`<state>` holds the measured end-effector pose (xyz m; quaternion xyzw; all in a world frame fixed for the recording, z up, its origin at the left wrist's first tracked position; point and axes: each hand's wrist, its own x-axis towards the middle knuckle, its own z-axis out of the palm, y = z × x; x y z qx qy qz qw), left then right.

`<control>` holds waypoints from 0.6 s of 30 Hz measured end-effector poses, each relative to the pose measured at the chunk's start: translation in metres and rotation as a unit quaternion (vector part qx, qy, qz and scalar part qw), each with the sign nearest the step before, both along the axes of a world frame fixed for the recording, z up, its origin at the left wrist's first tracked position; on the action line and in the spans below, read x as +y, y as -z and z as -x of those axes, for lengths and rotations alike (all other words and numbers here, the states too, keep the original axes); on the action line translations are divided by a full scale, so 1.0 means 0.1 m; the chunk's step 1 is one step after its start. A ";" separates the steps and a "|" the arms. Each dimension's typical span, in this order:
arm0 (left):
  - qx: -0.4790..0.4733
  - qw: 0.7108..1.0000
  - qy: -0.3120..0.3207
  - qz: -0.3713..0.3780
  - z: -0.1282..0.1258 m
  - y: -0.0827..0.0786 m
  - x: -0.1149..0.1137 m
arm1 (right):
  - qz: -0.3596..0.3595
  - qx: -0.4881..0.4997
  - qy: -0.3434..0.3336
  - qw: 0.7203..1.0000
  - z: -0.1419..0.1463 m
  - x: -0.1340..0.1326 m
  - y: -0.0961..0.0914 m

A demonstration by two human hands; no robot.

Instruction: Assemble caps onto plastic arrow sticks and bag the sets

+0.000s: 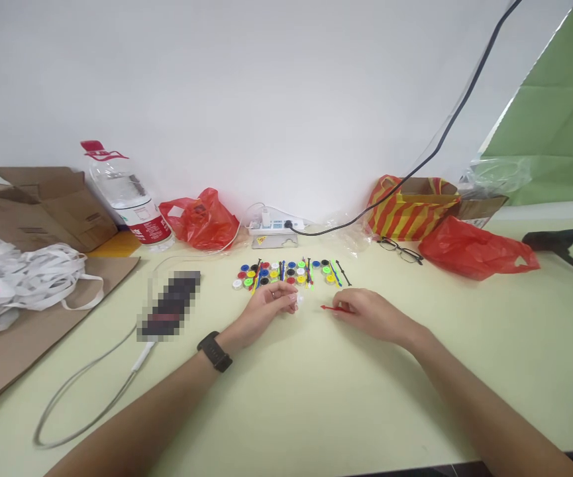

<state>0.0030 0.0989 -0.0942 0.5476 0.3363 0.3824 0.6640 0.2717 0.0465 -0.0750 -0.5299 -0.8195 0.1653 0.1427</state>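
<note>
My left hand (272, 305) is closed in a pinch, its fingertips on a small whitish, see-through piece (300, 301) too small to make out. A dark watch (215, 352) is on that wrist. To its right, my right hand (365, 313) grips a thin red stick with an arrow-shaped tip (333, 308), which points left toward the whitish piece without touching it. Just beyond both hands lie several small round discs in blue, red, yellow, green, white and black (291, 272). Thin coloured sticks with arrow tips (334, 273) lie among them.
Behind the discs, a white power strip (273, 227) has a black cable (432, 156). A phone (169, 305) with its cord, a water bottle (137, 205) and a red bag (201, 218) are left. Glasses (400, 250) and another red bag (475, 248) lie right.
</note>
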 end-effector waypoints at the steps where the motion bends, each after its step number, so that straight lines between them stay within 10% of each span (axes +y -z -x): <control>1: 0.002 1.000 0.000 -0.005 0.00 0.01 0.00 | -0.021 0.000 -0.016 1.000 0.06 0.00 0.04; 9: 0.034 0.998 0.001 -0.045 0.00 0.00 -0.03 | -0.194 0.076 0.021 0.978 0.10 -0.02 0.02; 18: 0.032 0.998 0.005 -0.056 -0.02 -0.03 -0.05 | -0.186 0.068 0.080 0.977 0.00 0.02 -0.06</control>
